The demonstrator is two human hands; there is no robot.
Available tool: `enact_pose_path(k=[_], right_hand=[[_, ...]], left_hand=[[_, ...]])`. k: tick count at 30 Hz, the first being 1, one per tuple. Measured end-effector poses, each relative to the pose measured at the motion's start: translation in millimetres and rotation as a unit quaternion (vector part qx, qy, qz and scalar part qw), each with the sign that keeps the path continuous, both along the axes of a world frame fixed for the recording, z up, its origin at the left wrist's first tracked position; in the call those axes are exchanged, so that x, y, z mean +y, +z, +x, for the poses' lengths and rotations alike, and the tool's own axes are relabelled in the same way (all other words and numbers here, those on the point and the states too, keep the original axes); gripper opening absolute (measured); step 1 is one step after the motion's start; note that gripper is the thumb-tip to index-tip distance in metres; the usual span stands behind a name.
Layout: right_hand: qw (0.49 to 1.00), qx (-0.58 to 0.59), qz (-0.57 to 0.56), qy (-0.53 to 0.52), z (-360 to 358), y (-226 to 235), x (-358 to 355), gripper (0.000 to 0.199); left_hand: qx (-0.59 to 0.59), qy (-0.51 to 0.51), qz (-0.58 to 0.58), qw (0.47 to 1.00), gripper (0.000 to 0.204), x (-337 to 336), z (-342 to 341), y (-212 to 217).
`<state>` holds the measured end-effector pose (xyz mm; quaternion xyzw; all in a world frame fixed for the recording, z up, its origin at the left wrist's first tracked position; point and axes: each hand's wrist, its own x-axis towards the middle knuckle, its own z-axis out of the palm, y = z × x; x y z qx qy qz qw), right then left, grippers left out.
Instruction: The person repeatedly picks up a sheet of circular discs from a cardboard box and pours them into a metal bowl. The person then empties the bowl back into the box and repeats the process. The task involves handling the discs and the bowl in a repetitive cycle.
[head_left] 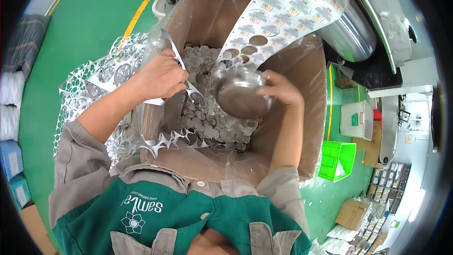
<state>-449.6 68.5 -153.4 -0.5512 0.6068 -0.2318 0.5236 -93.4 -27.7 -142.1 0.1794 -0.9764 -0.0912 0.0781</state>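
Looking down from the head cam: you're gripping w/ both hands over a big brown cardboard box lined w/ clear plastic film [302, 89]. Your left hand [160, 76] is closing in a fist around a strip of silvery punched-out foil web full of round holes [163, 139], which is trailing over the box's left edge and piling up on the green floor [71, 33] beside it. Your right hand [281, 87] is clasping the rim of a round shiny metal bowl [240, 95], tilted, its underside facing you, just above a heap of small round silver foil discs [212, 123] lying in the box bottom. A printed foil sheet w/ rows of round labels [283, 7] is hanging down from the steel machine roller [351, 33] at upper right, its lower end reaching the bowl. A bright green plastic crate [337, 160] is sitting on the floor right of the box.
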Motion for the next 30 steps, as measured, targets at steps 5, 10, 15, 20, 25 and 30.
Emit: enact_pose_path(k=[5,10,15,20,25,30], right_hand=[[0.676,-0.684,-0.193,-0.197,-12.6,-33.2,2.2,0.034],[0.827,0.099,0.194,-0.518,-91.4,-259.7,55.9,0.065],[0.845,0.405,0.277,0.213,-4.4,-206.3,64.3,0.048],[0.933,0.326,0.078,0.129,13.5,-40.2,1.7,0.055],[0.982,0.135,-0.090,-0.098,6.8,99.0,33.7,0.042],[0.826,-0.514,-0.230,0.018,-3.1,50.1,23.0,0.038]], left_hand=[[-0.011,0.007,0.017,1.000,0.016,2.5,2.0,4.2],[0.055,-0.009,0.035,0.998,0.018,0.8,-10.1,-0.2],[-0.021,0.021,0.028,0.999,0.020,2.2,-5.4,4.1],[-0.006,-0.029,0.008,1.000,0.016,-2.0,6.5,6.1],[0.053,0.125,0.253,0.958,0.028,16.2,5.9,73.1],[0.157,0.090,0.283,0.942,0.032,50.7,4.8,152.3]])
